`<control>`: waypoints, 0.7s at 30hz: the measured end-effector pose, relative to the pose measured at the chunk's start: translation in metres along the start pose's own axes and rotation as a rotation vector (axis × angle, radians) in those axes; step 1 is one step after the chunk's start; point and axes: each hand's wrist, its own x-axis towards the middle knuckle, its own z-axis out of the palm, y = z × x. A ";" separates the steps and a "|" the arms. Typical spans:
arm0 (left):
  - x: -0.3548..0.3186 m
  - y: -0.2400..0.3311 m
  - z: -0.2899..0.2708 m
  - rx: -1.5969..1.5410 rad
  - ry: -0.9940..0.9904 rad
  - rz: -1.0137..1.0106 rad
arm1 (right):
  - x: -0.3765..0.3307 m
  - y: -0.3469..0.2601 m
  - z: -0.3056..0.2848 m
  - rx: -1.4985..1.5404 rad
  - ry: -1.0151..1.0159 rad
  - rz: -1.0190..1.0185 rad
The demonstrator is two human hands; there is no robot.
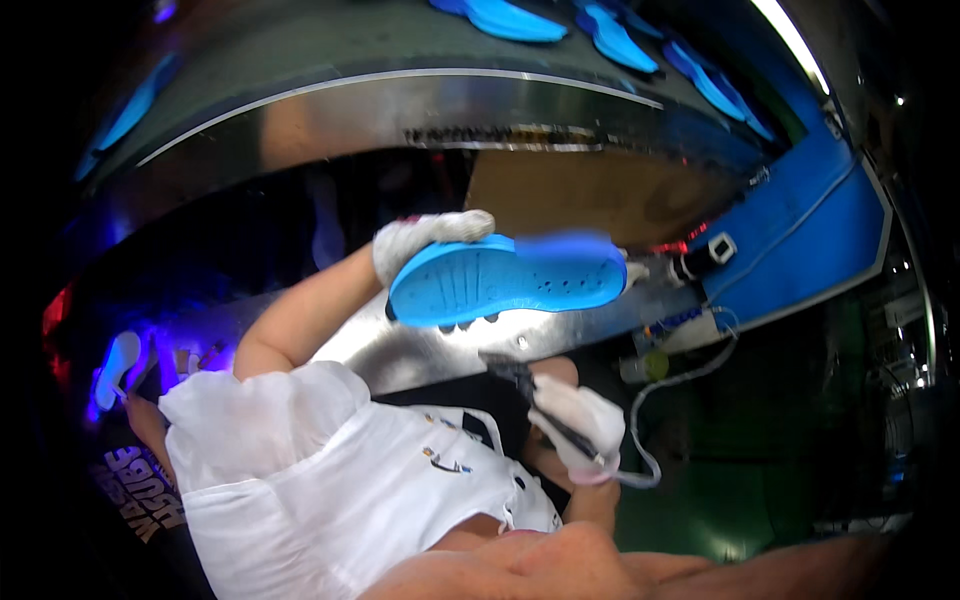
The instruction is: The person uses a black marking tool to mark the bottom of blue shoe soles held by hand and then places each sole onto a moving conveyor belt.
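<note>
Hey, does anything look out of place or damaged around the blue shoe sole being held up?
Nothing stands out. The gloved left hand grips the blue rubber shoe sole, which looks whole. The gloved right hand holds a dark pen-shaped tool. Its pale cable hangs in a loose loop.

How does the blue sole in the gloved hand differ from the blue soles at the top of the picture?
The held sole is gripped by the left hand, raised, its dotted face showing; the far soles lie flat on a dark surface, untouched. Both are bright blue.
</note>
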 end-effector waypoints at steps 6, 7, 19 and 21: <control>-0.056 0.083 0.008 -0.265 -0.405 0.424 | -0.008 0.003 0.019 0.205 0.357 0.186; -0.048 0.106 0.007 -0.284 -0.455 0.449 | -0.007 0.004 0.020 0.174 0.393 0.210; -0.138 0.141 0.011 0.710 0.778 0.860 | -0.005 0.018 0.042 0.296 0.261 0.344; -0.150 0.184 -0.046 1.133 1.039 1.054 | -0.011 0.023 0.042 0.280 0.284 0.428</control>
